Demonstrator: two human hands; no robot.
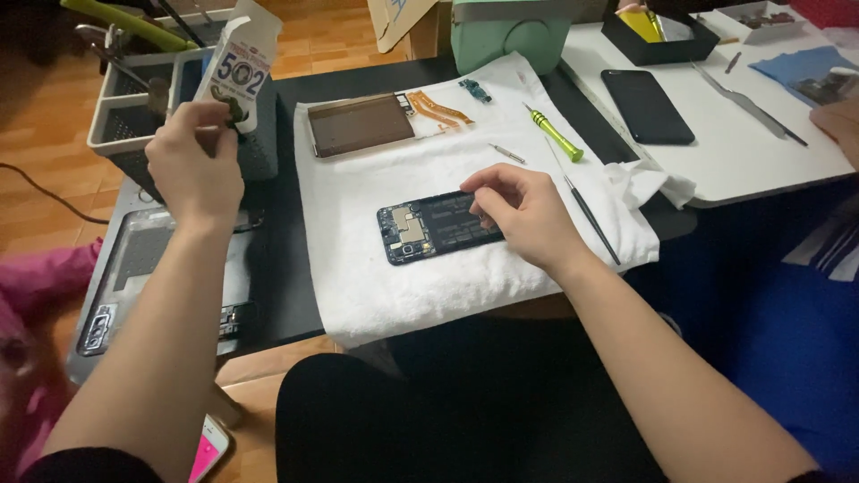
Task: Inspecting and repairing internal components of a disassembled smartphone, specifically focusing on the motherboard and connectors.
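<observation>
Opened phone [438, 227] lies mid-frame on the white towel [403, 286] under your right hand's [523, 215] pinching fingertips, while your left hand [192, 165], upper left, grips a glue packet [240, 63] that could drip onto its exposed board.

Two hands work here: the left hand [192, 161] at far left, the right hand [521, 215] near centre. There are two phones, an opened phone [420, 228] on one white towel [403, 286] and an intact black phone [647, 105] far right. Also one green screwdriver [553, 132], one glue card [240, 63], one grey bin [125, 121].
</observation>
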